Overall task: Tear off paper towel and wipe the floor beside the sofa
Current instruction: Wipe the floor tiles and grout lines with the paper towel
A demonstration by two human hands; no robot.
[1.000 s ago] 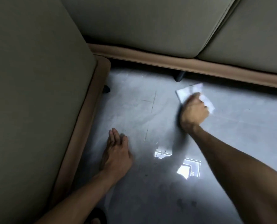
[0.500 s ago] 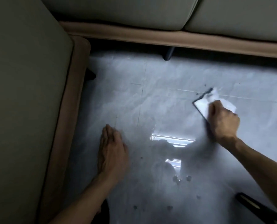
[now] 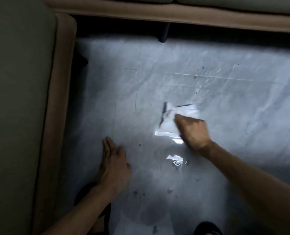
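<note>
A white crumpled paper towel [image 3: 179, 112] lies on the glossy grey floor [image 3: 234, 102] in the middle of the view. My right hand [image 3: 192, 131] presses down on the towel with curled fingers over its near edge; the towel is blurred by motion. My left hand [image 3: 113, 164] rests flat on the floor to the left, fingers straight, holding nothing. The sofa [image 3: 19, 99] with grey-green cushions and a tan base runs along the left and across the top.
A dark sofa leg [image 3: 163, 33] stands at the top under the sofa's tan frame [image 3: 191, 16]. Small dark specks and droplets dot the floor near me. A dark object [image 3: 207, 228] sits at the bottom edge. Bright light reflections shine on the floor.
My right hand has dragged the paper towel from near the back sofa toward me and then leftward across the floor. The view has tilted down. My left hand stays planted.
</note>
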